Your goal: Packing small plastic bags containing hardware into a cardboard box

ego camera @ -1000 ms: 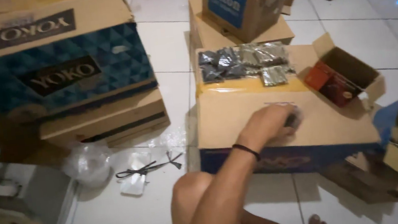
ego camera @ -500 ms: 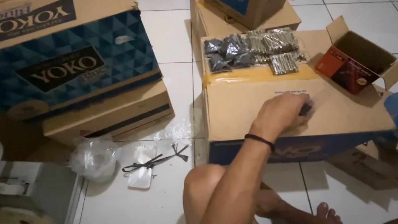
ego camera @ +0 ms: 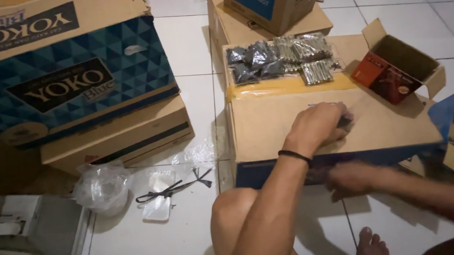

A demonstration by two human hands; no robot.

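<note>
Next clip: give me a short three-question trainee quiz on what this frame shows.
1. True or false: the left hand rests on top of the flat cardboard box.
2. Where is the right hand? A) inside the small open box B) low at the near side of the cardboard box C) on the plastic bag
3. Fill in: the silvery packets lie at the ___ end of the box top.

Key: 1 true. 2 B; the small open box and the plastic bag are untouched. 3 far.
</note>
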